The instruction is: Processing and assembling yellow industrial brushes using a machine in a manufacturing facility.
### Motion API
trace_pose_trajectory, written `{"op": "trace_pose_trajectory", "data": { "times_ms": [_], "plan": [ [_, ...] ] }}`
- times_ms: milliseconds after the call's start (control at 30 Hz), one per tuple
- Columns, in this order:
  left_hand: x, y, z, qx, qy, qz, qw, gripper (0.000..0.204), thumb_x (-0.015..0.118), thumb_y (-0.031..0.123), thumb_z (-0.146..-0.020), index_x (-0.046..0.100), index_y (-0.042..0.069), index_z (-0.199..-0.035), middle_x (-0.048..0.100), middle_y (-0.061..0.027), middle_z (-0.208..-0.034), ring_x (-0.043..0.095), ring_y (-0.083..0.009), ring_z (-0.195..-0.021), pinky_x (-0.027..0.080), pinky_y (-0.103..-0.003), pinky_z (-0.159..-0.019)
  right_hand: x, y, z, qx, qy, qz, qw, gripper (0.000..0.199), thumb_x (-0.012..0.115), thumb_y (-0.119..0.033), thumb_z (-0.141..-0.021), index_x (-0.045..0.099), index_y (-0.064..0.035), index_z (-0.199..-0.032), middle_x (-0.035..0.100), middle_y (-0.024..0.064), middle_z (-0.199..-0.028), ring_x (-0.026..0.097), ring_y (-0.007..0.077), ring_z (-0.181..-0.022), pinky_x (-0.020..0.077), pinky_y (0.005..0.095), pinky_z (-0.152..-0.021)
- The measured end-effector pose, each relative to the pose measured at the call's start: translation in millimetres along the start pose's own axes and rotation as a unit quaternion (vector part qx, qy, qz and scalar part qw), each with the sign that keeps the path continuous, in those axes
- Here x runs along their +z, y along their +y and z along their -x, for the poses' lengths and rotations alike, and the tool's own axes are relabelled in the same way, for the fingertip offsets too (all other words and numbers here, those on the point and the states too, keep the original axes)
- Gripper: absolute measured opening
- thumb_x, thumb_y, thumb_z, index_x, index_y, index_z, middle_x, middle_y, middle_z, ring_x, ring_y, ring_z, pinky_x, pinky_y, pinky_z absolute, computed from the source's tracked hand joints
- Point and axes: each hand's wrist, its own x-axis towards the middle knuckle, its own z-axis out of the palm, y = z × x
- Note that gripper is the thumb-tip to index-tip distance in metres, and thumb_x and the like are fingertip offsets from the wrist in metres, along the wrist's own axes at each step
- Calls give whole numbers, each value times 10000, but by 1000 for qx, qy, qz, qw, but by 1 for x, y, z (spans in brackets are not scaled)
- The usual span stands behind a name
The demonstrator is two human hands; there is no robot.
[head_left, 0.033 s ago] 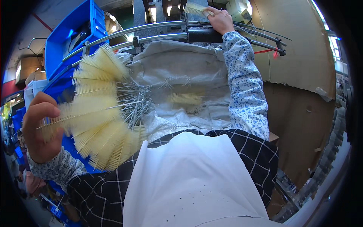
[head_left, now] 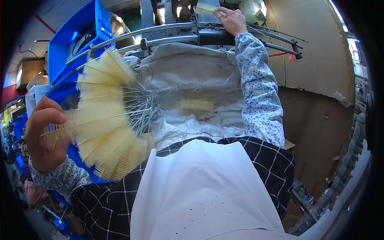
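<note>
At the left, my left hand [head_left: 45,134] has its fingers curled around the bristle end of a long bottle brush [head_left: 82,122], whose thin twisted wire points right. This brush lies across a fanned pile of pale yellow bottle brushes [head_left: 106,80], their wire stems [head_left: 142,114] gathered toward the middle. At the top, my right hand [head_left: 234,22] is closed on the end of another pale yellow brush [head_left: 207,9], held beside the machine [head_left: 168,16]. My right fingertips are partly hidden.
A whitish plastic sheet [head_left: 192,60] covers the area before me, with a blurred brush-like yellow shape [head_left: 196,105] on it. Curved metal rails [head_left: 170,39] run across the far side. A blue bin [head_left: 78,38] stands far left; a cardboard panel [head_left: 312,52] is at right.
My left hand has shifted very slightly to the right with the brush. My right hand looks nearly still.
</note>
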Motion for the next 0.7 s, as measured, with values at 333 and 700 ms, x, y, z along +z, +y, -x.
{"op": "trace_pose_trajectory", "data": {
  "times_ms": [333,700],
  "plan": [
    [2,5,-22,52,-48,17,997,417,540,-31,-438,470,24,-846,444,-112,-710,440,-171,-592,361,-256,-530,-11,-10,-9,-61,24,39,997,303,460,-232,-765,494,-211,-1065,415,35,-1107,301,243,-1056,256,499,-807],
    [-8,2,-16,51,-29,-9,998,419,518,-24,-453,458,27,-865,427,-99,-717,419,-169,-609,346,-257,-554,-3,21,17,75,93,-21,993,331,493,-234,-736,520,-162,-1058,520,33,-1048,480,212,-966,293,441,-819]
  ]
}}
